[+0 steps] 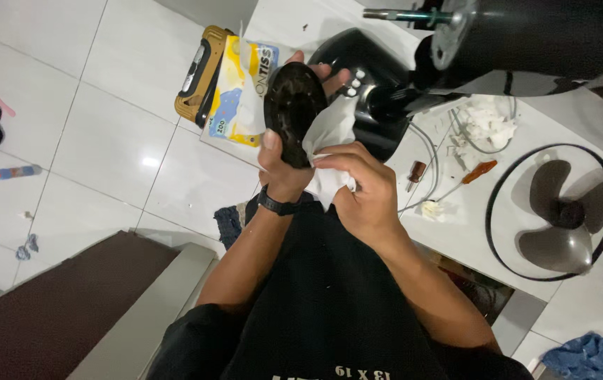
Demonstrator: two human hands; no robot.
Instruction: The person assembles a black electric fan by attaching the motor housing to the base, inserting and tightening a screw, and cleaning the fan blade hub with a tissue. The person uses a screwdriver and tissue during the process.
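A round black plastic cover [293,112], glossy and dusty on its hollow inner face, stands tilted on edge above the white table [470,225], its rim turned toward the camera. A crumpled white tissue [329,144] lies pressed against the cover's right side and trails down below it. The left hand [284,165] clasps the cover from beneath, thumb across its lower rim, while the right hand [361,190] bunches the tissue against it.

White table [456,232]: fan blade [562,211] in wire guard [498,246], screwdriver [474,174], tissue wad [488,121], black fan base [372,84]. Tiled floor [104,141]: tissue pack [242,88], pen [13,172].
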